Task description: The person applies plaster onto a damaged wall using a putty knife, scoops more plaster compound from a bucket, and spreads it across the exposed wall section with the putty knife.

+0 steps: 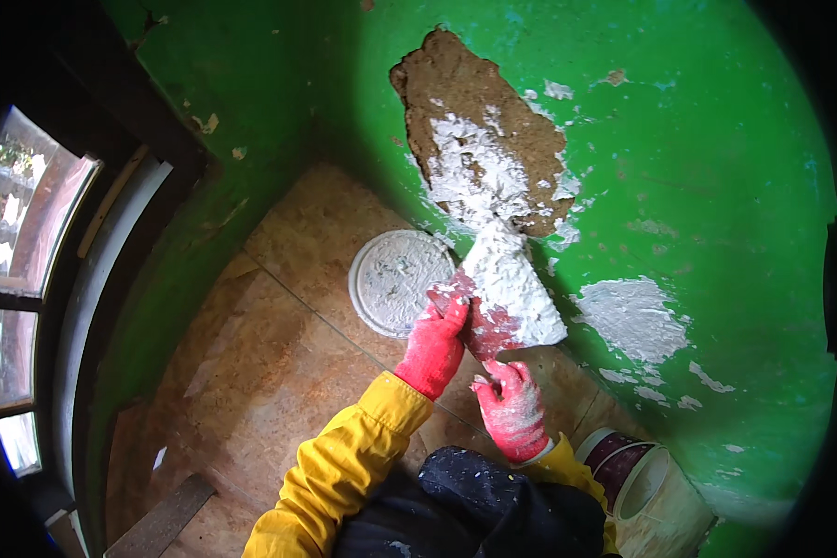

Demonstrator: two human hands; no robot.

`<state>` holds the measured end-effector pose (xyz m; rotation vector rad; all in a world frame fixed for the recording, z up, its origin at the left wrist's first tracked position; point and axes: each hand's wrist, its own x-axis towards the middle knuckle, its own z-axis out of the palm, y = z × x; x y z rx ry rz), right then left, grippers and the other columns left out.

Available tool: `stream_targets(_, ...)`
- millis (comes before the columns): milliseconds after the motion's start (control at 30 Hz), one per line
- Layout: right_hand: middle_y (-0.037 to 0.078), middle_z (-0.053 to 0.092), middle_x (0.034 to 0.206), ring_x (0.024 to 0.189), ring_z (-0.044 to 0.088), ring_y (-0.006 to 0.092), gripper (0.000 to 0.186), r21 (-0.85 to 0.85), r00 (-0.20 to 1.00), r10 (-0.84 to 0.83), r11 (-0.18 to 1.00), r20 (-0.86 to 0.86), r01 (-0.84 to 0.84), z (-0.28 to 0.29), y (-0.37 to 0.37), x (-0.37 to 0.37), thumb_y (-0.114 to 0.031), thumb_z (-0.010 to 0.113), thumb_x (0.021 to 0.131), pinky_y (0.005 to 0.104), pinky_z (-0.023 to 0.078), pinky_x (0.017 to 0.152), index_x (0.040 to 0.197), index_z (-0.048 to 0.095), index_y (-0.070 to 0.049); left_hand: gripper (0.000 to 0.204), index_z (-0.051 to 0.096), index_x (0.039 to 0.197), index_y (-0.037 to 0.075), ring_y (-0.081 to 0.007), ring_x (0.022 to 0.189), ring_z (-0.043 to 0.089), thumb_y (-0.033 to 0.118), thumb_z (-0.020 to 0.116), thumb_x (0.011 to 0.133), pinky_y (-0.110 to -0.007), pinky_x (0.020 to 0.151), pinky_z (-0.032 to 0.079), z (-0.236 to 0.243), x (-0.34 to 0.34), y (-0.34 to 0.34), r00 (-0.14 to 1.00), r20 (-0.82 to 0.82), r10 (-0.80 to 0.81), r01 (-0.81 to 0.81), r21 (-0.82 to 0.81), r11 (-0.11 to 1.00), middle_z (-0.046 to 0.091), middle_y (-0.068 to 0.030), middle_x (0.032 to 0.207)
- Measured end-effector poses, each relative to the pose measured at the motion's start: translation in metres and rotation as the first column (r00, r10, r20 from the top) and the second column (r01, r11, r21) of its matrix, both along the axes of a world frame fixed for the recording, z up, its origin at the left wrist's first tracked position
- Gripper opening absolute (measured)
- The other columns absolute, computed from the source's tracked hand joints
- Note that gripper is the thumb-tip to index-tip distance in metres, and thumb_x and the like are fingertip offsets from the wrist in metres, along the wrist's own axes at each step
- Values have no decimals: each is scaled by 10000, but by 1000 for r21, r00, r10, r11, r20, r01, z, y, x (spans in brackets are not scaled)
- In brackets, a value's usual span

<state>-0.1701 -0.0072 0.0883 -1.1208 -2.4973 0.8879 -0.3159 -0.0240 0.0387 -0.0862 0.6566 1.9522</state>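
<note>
My left hand (434,346), in a red glove, grips a flat reddish board (493,327) by its left side. White plaster (514,285) is heaped thickly on the board, which is tilted close to the green wall. My right hand (511,407), in a red glove smeared white, is just below the board's lower edge. Its thumb and forefinger are apart, and no tool shows in it. Above the board, a bare brown patch (479,79) in the wall is partly covered with rough white plaster (474,167). The board's load overlaps the patch's lower end in view.
A round, plaster-smeared lid (402,282) lies on the brown floor (242,363) left of the board. At lower right stands a bucket (644,484) beside the wall. A whitish smear (634,319) marks the green wall (707,214). Left are a dark-framed window (28,200) and a wooden plank (163,519).
</note>
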Motion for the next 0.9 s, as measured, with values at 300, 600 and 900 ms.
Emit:
stream_targets(300, 48, 539, 820, 724, 585, 164, 110, -897, 749, -639, 418, -178, 143, -35, -29, 51, 32, 477, 871, 276, 481, 631, 957, 525, -16, 329, 442, 1238, 38, -162, 1029, 507, 152, 483, 932, -314, 944, 382, -14, 43, -40, 989, 133, -69, 76, -47, 996, 540, -55, 1139)
stream_targets(600, 60, 556, 803, 688, 573, 153, 104, -854, 843, -426, 516, -327, -70, 3, -78, 74, 21, 479, 870, 285, 490, 645, 968, 496, -8, 353, 439, 1244, 72, -164, 1069, 494, 151, 520, 910, -311, 967, 369, 55, 74, -126, 972, 159, 174, -172, -23, 985, 529, -48, 1164)
stream_targets(900, 21, 593, 811, 727, 552, 89, 87, -829, 894, -160, 470, -419, -304, 112, -215, 84, -38, 567, 854, 223, 439, 651, 933, 531, -32, 289, 476, 1181, 69, -165, 1013, 514, 174, 520, 915, -326, 955, 373, 176, 114, -296, 916, 20, 400, -399, -21, 917, 553, -33, 1091)
